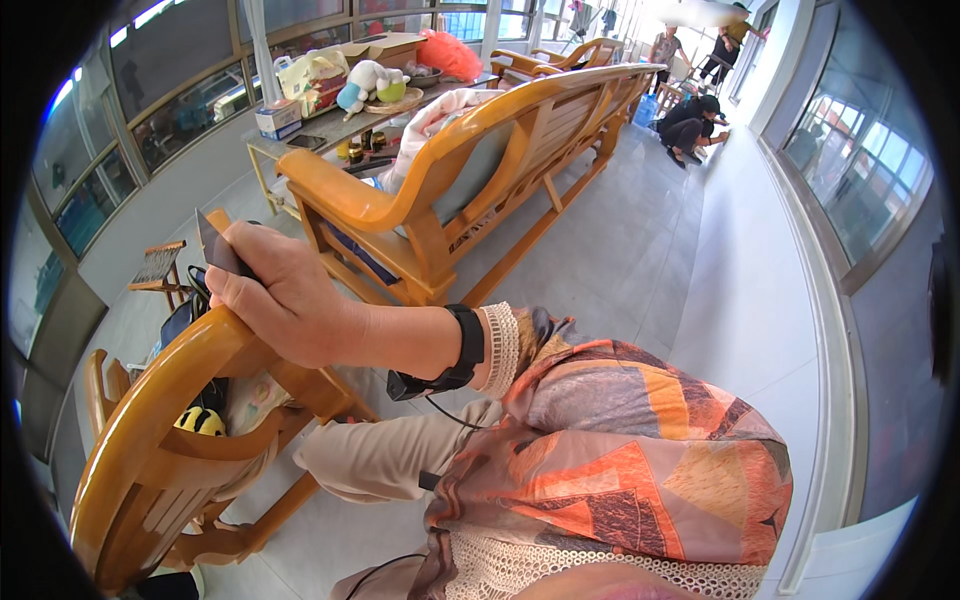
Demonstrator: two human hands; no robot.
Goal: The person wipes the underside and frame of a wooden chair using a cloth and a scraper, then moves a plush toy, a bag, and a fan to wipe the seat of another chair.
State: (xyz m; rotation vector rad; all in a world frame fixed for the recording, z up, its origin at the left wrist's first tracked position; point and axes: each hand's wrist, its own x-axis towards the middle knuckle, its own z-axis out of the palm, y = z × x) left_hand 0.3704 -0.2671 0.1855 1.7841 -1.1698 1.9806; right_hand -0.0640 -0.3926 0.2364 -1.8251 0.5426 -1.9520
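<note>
My right hand is closed around a dark flat-bladed tool, whose grey metal blade juts out past the thumb. Most of its handle is hidden in the fist, so its exact kind is unclear. A black band with a small device circles the wrist, and a cable runs from it. Just below the fist in the picture is the curved top rail of a varnished wooden armchair; I cannot tell whether they touch. My left hand is out of view.
A long wooden bench stands ahead, beside a table with plush toys, a tissue box and bags. A person crouches by the white wall; two more people are farther back. A folding stool stands left.
</note>
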